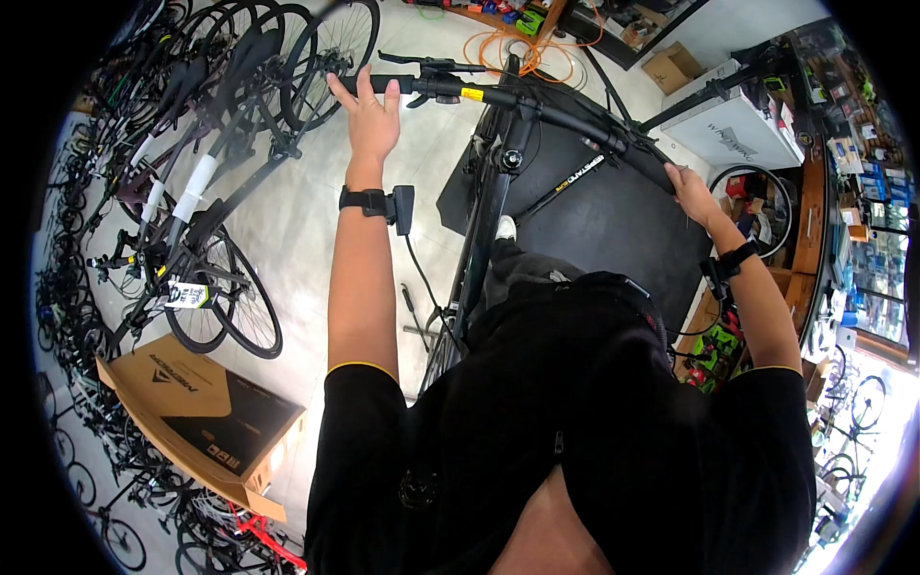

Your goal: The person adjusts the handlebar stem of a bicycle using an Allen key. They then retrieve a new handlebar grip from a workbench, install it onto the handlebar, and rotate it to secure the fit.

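While my left grip [372, 126] rests loosely, fingers splayed, and right grip [697, 198] curls around the black tubular handlebar [567, 117], I see it already mounted, remaining work not visible.

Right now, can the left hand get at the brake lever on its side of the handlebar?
Probably yes. The left hand is at the black grip with fingers spread, and the brake lever sits just beyond it; nothing visible blocks the way.
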`<state>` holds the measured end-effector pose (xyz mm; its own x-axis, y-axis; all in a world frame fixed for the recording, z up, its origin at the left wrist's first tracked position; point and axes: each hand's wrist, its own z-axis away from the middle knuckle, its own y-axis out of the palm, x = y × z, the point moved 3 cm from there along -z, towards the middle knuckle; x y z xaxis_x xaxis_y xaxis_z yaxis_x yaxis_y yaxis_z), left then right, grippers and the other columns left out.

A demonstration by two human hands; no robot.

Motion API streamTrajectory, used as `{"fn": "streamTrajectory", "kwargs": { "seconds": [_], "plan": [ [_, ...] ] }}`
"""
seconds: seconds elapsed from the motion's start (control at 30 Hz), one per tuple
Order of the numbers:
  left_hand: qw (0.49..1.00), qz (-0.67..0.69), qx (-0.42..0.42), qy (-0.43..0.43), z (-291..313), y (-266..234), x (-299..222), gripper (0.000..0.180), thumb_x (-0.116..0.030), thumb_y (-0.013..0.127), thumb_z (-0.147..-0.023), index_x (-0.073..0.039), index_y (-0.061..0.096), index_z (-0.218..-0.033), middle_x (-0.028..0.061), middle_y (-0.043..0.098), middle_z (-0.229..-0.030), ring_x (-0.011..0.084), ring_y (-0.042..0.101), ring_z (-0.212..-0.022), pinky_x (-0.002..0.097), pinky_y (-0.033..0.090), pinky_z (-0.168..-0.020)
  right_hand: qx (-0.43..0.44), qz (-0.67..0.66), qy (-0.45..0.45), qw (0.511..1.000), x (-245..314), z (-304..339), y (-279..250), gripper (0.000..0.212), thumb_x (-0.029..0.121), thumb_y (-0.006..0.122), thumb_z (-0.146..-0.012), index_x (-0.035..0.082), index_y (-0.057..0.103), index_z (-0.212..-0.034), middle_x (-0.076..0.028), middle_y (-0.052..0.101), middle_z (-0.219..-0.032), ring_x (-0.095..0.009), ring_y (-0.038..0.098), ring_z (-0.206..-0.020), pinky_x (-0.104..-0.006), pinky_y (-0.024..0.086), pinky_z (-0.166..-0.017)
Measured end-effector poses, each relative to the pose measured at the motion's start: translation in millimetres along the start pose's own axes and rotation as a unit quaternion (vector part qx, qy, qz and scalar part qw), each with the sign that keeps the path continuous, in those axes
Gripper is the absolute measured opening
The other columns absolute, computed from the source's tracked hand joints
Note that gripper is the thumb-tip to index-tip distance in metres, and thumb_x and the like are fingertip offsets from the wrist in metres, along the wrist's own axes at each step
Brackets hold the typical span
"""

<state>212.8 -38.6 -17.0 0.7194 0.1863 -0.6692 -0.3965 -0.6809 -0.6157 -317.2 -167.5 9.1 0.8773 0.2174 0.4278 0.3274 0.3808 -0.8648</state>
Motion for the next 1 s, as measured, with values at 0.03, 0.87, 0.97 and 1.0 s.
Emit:
{"fn": "streamTrajectory", "kwargs": {
  "seconds": [0.03, 0.87, 0.97, 1.0],
  "plan": [
    [1.0, 0.015, 0.01, -0.002, 0.7, -1.3, -2.3, 0.062, -0.042, 0.055, -0.097, -0.008, 0.037, -0.146, 0.0336, -0.004, -0.157, 0.051, 0.041, -0.132, 0.0447, 0.041, -0.106, -0.019, 0.018, -0.018, 0.999, -5.3, 0.4, 1.0, 0.05, 0.04, 0.044, -0.104, -0.007, 0.063, -0.098, -0.022, 0.063, -0.075, -0.038, 0.064, -0.077, -0.0436, 0.049, -0.075],
    [0.859, 0.075, 0.5, 0.077, 264.7, 105.7, -168.9, 0.014, -0.012, 0.061, -0.092, 0.002, 0.063, -0.092, 0.0149, 0.066, -0.082, 0.0251, 0.064, -0.074, 0.0346, 0.051, -0.07, -0.194, -0.109, 0.281, 0.934, -297.2, 323.7, 25.7, 0.031, 0.029, 0.058, -0.093, 0.0, 0.07, -0.087, -0.022, 0.068, -0.081, -0.041, 0.066, -0.081, -0.0476, 0.053, -0.075],
    [0.859, 0.077, 0.501, 0.07, 275.2, 119.9, -208.1, 0.013, -0.011, 0.062, -0.091, 0.002, 0.063, -0.094, 0.0135, 0.067, -0.084, 0.0231, 0.065, -0.076, 0.0342, 0.051, -0.071, -0.125, -0.08, 0.168, 0.975, -317.9, 321.1, 24.3, 0.023, 0.019, 0.057, -0.09, -0.001, 0.068, -0.084, -0.019, 0.068, -0.074, -0.035, 0.068, -0.074, -0.0426, 0.054, -0.07],
    [0.865, 0.073, 0.493, 0.052, 281.7, 114.8, -218.2, 0.013, -0.01, 0.062, -0.092, 0.002, 0.063, -0.094, 0.0128, 0.067, -0.084, 0.022, 0.066, -0.077, 0.0339, 0.051, -0.072, -0.119, -0.138, 0.197, 0.963, -317.6, 313.7, 14.2, 0.022, 0.018, 0.058, -0.09, -0.001, 0.068, -0.086, -0.017, 0.068, -0.074, -0.029, 0.068, -0.071, -0.0395, 0.054, -0.066]
  ]
}}
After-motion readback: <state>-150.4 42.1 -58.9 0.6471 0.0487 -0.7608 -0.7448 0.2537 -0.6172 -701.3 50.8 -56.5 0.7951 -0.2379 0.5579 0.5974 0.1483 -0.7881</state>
